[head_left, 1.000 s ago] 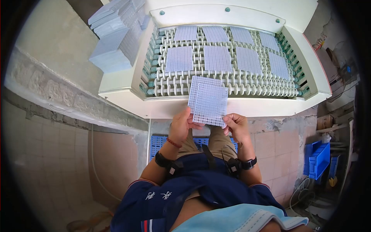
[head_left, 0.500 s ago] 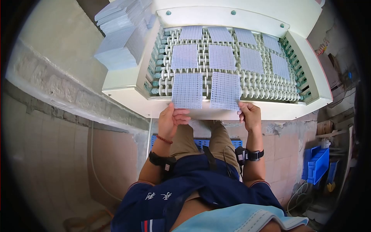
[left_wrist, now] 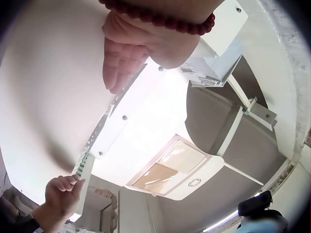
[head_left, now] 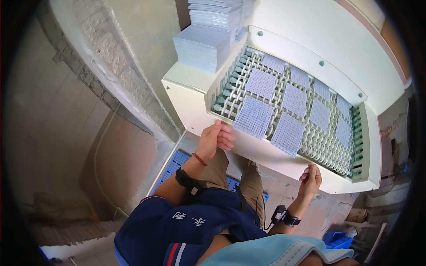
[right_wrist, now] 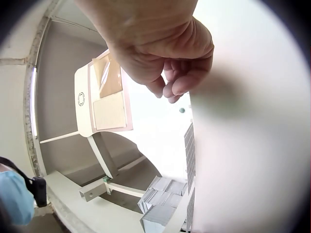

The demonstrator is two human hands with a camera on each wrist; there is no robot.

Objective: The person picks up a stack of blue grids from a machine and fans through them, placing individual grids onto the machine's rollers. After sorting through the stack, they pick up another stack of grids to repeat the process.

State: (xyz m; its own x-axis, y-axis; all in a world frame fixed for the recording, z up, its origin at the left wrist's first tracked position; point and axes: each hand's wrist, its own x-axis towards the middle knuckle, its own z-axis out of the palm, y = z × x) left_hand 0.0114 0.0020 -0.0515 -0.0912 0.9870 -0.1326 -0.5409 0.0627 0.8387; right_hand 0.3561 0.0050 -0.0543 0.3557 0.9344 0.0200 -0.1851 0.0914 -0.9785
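Note:
Two gridded mosaic sheets, a left one (head_left: 254, 117) and a right one (head_left: 287, 134), lie at the near edge of the roller conveyor (head_left: 326, 153), slightly overhanging it. The left hand (head_left: 214, 141) is beside the conveyor's front panel, left of the sheets, fingers relaxed and holding nothing. Farther right, the right hand (head_left: 310, 179) hangs by the front panel with its fingers curled, nothing visible in them. The right wrist view also shows the right hand (right_wrist: 167, 58) with curled, empty fingers.
Several more sheets (head_left: 294, 99) rest in rows on the rollers. A tall stack of sheets (head_left: 199, 46) stands on the machine's left ledge. Blue slatted pallet (head_left: 171, 170) lies under the person's feet, and a blue crate (head_left: 338, 240) sits at lower right.
The two sheets, overlapped in the hands at first, were laid side by side on the rollers and let go. Both hands have moved apart from them, and the head view has turned left.

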